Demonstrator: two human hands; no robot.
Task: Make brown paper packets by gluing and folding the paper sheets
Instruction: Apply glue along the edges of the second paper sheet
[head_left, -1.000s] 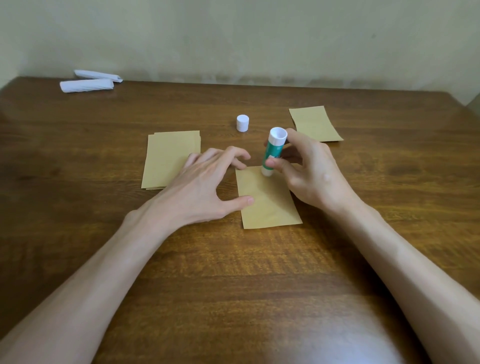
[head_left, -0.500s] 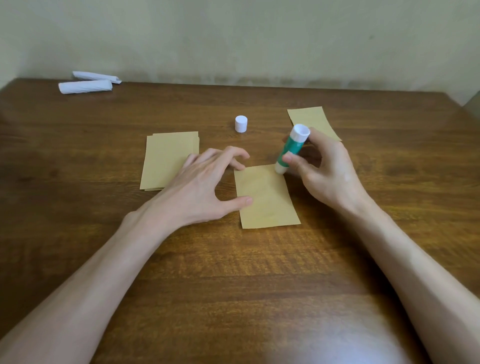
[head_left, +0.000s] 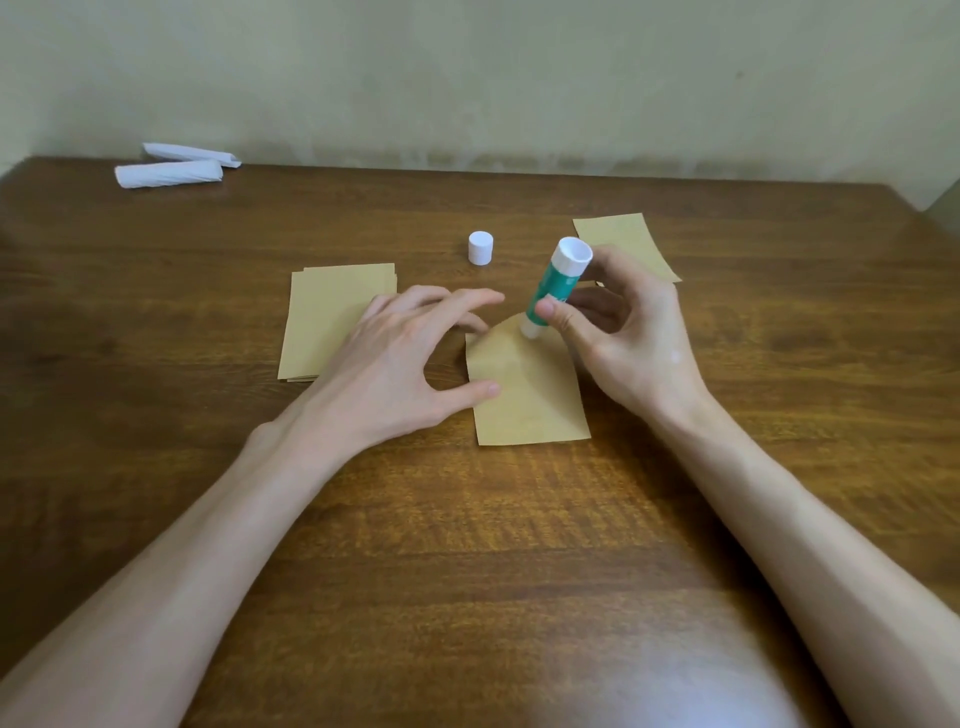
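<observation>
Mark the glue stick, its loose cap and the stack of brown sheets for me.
glue stick (head_left: 558, 280): head view, on its green barrel.
cap (head_left: 480, 249): head view, on the middle of its white side.
stack of brown sheets (head_left: 327, 317): head view, on the bare part of the top sheet.

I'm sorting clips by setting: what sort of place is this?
Likely a plain room at home: a dark brown wooden table against a bare pale wall, with a stack of brown paper sheets and a green-and-white glue stick.
</observation>
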